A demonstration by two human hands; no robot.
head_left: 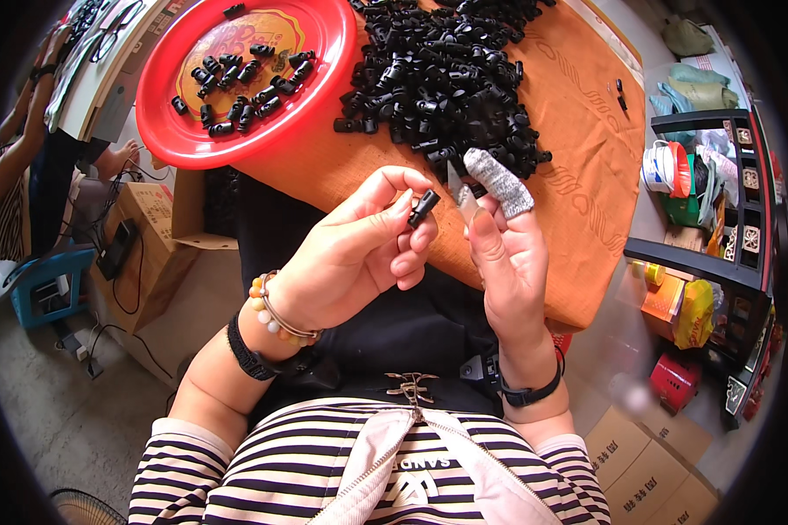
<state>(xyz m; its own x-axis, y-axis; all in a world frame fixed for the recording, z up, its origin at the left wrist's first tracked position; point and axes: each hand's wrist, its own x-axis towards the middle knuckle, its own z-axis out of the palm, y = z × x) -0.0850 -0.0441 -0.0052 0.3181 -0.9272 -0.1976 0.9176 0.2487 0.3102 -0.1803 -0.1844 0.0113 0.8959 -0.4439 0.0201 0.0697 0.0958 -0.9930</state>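
Between the thumb and fingers of my left hand point(359, 236) is a small black plastic cord lock point(424, 208), held up over the table's near edge. My right hand point(512, 271) pinches a small pointed blade point(458, 191), its tip upward, just right of the cord lock and apart from it. A grey knitted finger cover point(501, 184) sits on a finger of that hand. Beyond both hands spreads a big heap of similar black cord locks point(438, 87). A round red tray point(162, 122) at the far left holds several more, scattered loosely.
An orange patterned cloth point(578, 114) covers the table, with a small black piece point(621, 94) near its right edge. Cardboard boxes point(648, 472) and a dark shelf rack point(700, 254) stand at right. At left are a wooden box point(149, 254), a blue stool point(57, 284) and another person's arm point(28, 140).
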